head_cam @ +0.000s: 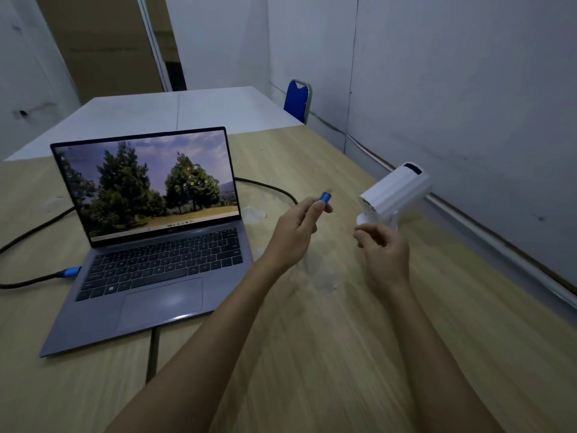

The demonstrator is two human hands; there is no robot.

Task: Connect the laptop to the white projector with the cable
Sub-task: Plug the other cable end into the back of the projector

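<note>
An open grey laptop (150, 245) sits on the left of the wooden table (312, 339), its screen lit with a picture of trees. A dark braided cable (28, 232) has one blue plug (70, 272) at the laptop's left side and loops behind the screen to the right. My left hand (296, 229) holds the cable's other blue plug (325, 197) in the air, pointing toward the white projector (394, 193). The projector stands tilted on its base at the right. My right hand (385, 248) hovers just in front of the base, fingers loosely curled, holding nothing.
A white table (187, 110) adjoins the far edge of the wooden one. A blue chair (297, 100) stands at the far right by the wall. The grey wall (468, 104) runs close along the table's right side behind the projector.
</note>
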